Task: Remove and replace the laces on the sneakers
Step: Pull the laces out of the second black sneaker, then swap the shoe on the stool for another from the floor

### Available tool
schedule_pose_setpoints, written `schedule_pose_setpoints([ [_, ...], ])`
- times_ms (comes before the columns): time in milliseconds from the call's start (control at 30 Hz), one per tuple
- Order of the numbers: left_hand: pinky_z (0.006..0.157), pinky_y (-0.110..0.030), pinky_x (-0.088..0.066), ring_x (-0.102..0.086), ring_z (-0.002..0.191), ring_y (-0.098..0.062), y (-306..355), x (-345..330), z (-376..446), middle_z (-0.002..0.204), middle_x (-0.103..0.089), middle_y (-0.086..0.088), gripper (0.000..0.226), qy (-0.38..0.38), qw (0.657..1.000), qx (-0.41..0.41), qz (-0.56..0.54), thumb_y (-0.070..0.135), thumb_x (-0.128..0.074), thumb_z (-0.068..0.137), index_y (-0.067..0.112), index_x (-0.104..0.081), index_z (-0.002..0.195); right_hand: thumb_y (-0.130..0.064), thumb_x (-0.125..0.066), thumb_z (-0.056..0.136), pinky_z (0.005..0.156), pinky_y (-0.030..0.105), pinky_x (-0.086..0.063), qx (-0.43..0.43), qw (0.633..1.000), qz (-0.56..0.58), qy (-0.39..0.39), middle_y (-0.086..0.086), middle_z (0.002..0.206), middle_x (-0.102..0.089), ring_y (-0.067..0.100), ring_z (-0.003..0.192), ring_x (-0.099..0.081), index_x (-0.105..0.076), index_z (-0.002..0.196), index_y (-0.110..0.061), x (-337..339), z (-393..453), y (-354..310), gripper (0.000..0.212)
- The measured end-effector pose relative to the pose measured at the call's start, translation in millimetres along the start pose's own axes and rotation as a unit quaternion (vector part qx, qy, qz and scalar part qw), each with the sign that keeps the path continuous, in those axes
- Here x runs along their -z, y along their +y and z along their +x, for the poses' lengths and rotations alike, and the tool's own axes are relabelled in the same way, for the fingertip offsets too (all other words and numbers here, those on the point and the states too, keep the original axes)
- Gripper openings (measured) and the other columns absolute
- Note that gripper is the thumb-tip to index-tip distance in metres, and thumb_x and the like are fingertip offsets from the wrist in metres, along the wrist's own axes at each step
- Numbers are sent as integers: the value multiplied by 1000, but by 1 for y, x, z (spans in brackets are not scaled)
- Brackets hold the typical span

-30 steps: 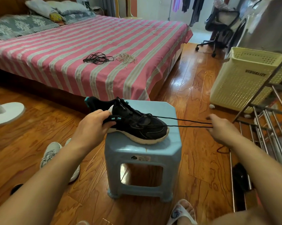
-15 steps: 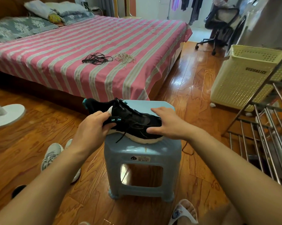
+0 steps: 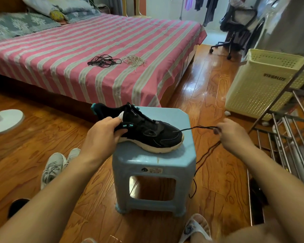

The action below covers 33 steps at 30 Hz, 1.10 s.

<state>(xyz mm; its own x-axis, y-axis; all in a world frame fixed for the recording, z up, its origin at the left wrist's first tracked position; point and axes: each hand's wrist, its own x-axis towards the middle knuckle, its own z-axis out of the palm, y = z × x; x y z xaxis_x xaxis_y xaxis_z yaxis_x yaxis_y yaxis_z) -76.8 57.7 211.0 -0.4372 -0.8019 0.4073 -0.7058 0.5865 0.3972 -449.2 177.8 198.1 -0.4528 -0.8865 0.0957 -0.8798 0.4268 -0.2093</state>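
Head view, left to right: a grey sneaker pair [image 3: 56,165] lies on the floor at eight o'clock of the blue stool [image 3: 154,165]. The left hand [image 3: 102,135] grips the heel side of the black sneaker [image 3: 147,132] atop the stool. At three o'clock, the right hand [image 3: 233,135] pinches the black lace [image 3: 196,128], its tail trailing floorward.

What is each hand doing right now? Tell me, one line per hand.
Left hand: grips the black sneaker on the stool.
Right hand: pinches the black lace running from the sneaker's toe.
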Motion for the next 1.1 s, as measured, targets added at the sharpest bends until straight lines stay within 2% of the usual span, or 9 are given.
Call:
schedule_pose_setpoints([
  [267,92,-56,-52,-60,106,-36,57,-31,15,120,-51,-5,43,-20,996,84,-29,30,-67,95,28,-50,135,-29,-43,107,66,37,-42,5,988,136,-72,1,83,-60,18,77,-56,-62,84,-20,56,-21,-49,31],
  [367,105,-23,-43,-50,124,-28,91,-19,4,144,-29,-4,68,5,987,93,-133,24,-71,90,36,-34,147,-30,-49,105,64,32,-45,63,985,109,-113,0,86,-63,14,74,-56,-69,84,-19,105,-42,-84,32],
  [433,97,-5,-38,-49,129,-12,118,0,-13,145,-40,2,73,-48,944,76,-316,24,-74,92,34,-33,152,-30,-51,104,61,29,-46,90,963,185,-175,0,74,-62,13,65,-55,-71,89,-13,133,-60,-109,30],
  [533,101,-17,-49,-61,125,-7,141,20,-36,130,-69,3,68,-167,815,97,-547,27,-69,97,33,-30,152,-23,-52,104,58,27,-50,123,878,388,-254,9,72,-54,17,62,-55,-68,99,1,157,-75,-153,29],
  [600,91,-15,-50,-70,108,-9,136,33,-51,104,-77,0,42,-168,817,118,-540,27,-62,100,31,-46,139,-17,-50,105,57,26,-53,139,843,469,-222,11,72,-49,18,61,-56,-65,100,5,166,-72,-178,28],
  [733,81,-31,-44,-53,77,-18,89,50,-91,75,-58,-4,25,-85,829,207,-513,32,-55,105,22,-67,86,-17,-47,107,51,24,-51,106,788,586,-156,7,68,-44,17,57,-52,-62,89,-4,178,-53,-203,26],
  [933,114,-46,-38,-64,124,-24,23,143,-130,113,-68,-4,46,183,541,323,-755,31,-38,109,14,-67,78,-16,-49,106,53,32,-53,141,859,421,-257,9,61,-44,19,51,-53,-63,84,-2,114,-68,-256,30],
  [1000,115,-48,-37,-63,126,-28,17,190,-141,123,-70,-9,47,214,523,292,-771,32,-36,109,16,-60,73,-17,-53,103,59,38,-53,221,852,359,-311,7,58,-48,24,55,-56,-66,86,1,92,-95,-301,29],
  [1100,112,-46,-39,-71,91,-25,12,263,-151,88,-67,-8,40,267,558,278,-735,29,-37,108,16,-53,74,-19,-55,103,51,28,-50,279,773,390,-416,5,62,-47,18,53,-54,-68,87,-2,75,-144,-373,27],
])
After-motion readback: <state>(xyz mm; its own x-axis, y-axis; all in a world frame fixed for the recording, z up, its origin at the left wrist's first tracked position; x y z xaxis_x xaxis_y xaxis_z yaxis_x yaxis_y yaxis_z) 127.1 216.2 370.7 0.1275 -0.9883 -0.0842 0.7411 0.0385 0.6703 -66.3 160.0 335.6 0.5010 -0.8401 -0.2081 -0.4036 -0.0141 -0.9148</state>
